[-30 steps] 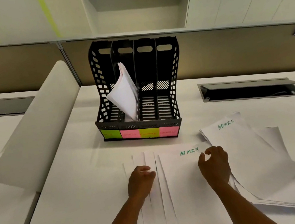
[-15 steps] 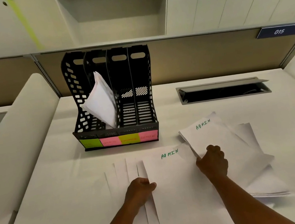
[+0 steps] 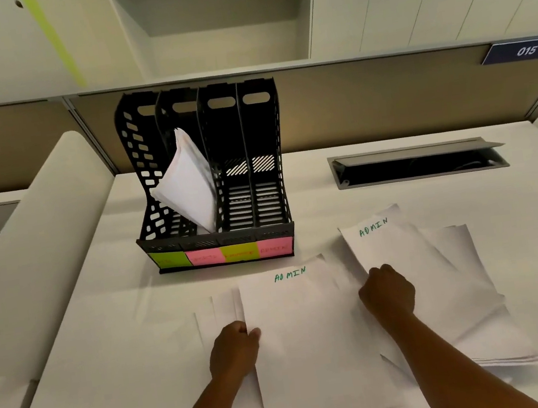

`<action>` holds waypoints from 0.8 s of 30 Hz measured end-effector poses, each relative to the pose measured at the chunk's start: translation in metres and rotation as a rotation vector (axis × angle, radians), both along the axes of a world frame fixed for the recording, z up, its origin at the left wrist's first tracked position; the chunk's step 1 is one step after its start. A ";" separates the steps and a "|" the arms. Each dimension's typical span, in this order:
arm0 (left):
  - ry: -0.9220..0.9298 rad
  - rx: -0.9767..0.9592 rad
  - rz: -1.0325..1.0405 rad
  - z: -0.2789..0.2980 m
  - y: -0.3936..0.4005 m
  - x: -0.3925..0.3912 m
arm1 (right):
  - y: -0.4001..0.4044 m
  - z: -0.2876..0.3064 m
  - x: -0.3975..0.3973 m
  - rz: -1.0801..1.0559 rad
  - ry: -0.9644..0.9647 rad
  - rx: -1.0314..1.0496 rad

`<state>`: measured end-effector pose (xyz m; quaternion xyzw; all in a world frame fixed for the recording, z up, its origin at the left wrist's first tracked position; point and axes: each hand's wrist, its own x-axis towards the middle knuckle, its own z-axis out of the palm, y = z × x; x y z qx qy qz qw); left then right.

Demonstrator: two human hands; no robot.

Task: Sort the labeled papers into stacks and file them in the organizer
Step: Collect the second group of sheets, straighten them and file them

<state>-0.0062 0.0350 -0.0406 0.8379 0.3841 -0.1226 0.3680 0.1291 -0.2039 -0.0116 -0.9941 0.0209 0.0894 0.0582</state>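
A black four-slot organizer (image 3: 264,156) stands at the back of the desk, with green, pink, yellow and pink notes along its base. A bundle of white papers (image 3: 187,184) leans in its second slot from the left. In front lies a spread of sheets topped by a page marked ADMIN (image 3: 306,330). My left hand (image 3: 234,350) pinches that page's left edge. To the right sits a loose pile with another ADMIN sheet (image 3: 402,254) on top; my right hand (image 3: 389,294) is closed on its left edge.
A recessed cable tray (image 3: 417,162) with a raised lid sits in the white desk at the back right. A curved white divider (image 3: 34,243) rises on the left. Behind the organizer runs a tan partition with a plate reading 015 (image 3: 524,50).
My right hand moved right off the front ADMIN page onto the left edge of the right-hand pile's ADMIN sheet. My left hand shifted to the front page's left edge. The camera turned right.
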 end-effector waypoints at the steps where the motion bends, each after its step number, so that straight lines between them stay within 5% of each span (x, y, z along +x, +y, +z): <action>1: -0.014 0.018 0.004 0.002 0.001 0.001 | 0.005 0.005 0.001 0.001 0.010 0.004; 8: -0.238 -0.003 0.035 0.007 -0.007 0.009 | 0.060 0.032 -0.012 0.025 0.239 0.227; 12: -0.244 -0.214 -0.047 0.006 -0.008 0.017 | 0.087 0.022 -0.030 0.060 0.328 0.369; 18: -0.112 -0.505 0.112 0.021 -0.017 0.027 | 0.101 0.009 -0.046 0.063 0.532 0.732; 24: -0.137 -0.499 0.123 0.017 -0.016 0.025 | 0.085 0.001 -0.053 0.104 0.715 0.905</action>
